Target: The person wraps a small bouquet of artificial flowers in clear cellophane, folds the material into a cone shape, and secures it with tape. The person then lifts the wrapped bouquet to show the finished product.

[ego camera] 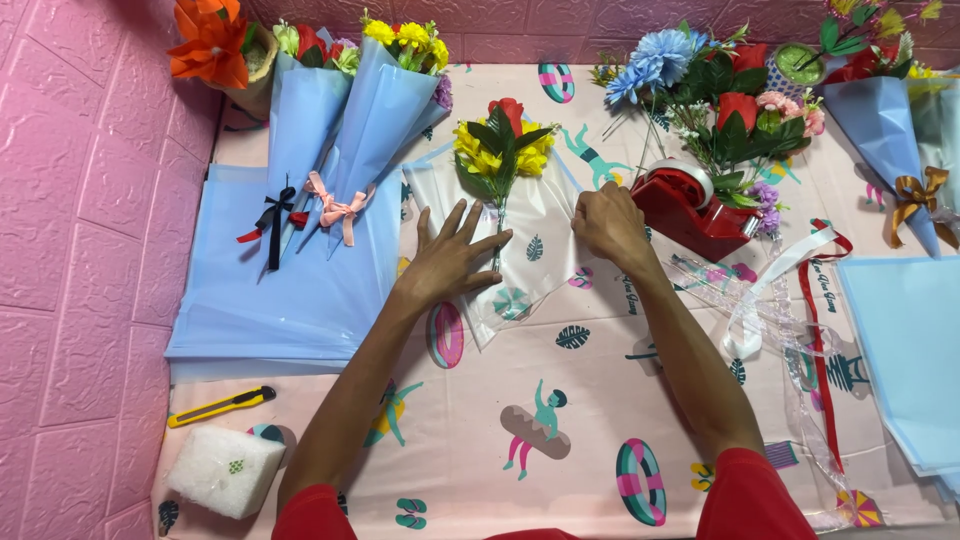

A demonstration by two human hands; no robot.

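Our left hand flat, fingers spread on one clear sheet, our right hand pinching its edge, one red-and-yellow posy on it, two blue-wrapped bouquets upper left, one red tape dispenser right.

A pink printed tablecloth covers the table. On it lie a stack of light blue sheets, a clear sheet, a red tape dispenser, a yellow cutter, a white foam block, and what seems to be loose ribbons at the right.
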